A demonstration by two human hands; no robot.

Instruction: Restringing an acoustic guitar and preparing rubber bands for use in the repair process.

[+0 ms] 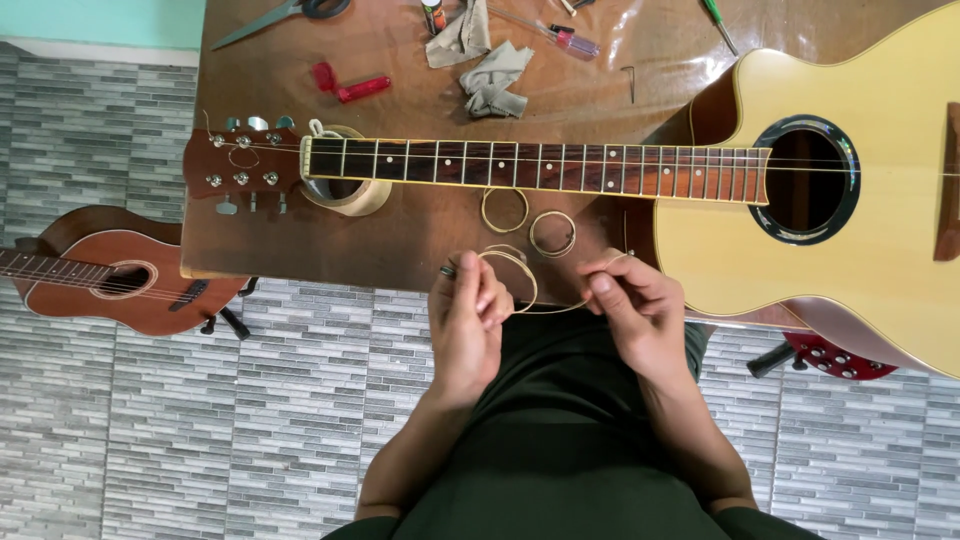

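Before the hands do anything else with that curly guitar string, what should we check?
1. Left hand grips the coiled string: ok, fingers pinch it.
2. Right hand holds the string's loose end: ok.
3. String free of kinks or knots: cannot tell, too thin.
4. Acoustic guitar lies flat on the wooden table, neck propped on a tape roll: ok.
5. Two spare string coils lie apart from the held one: ok.
6. Scissors and red string winder are away from the hands: ok.
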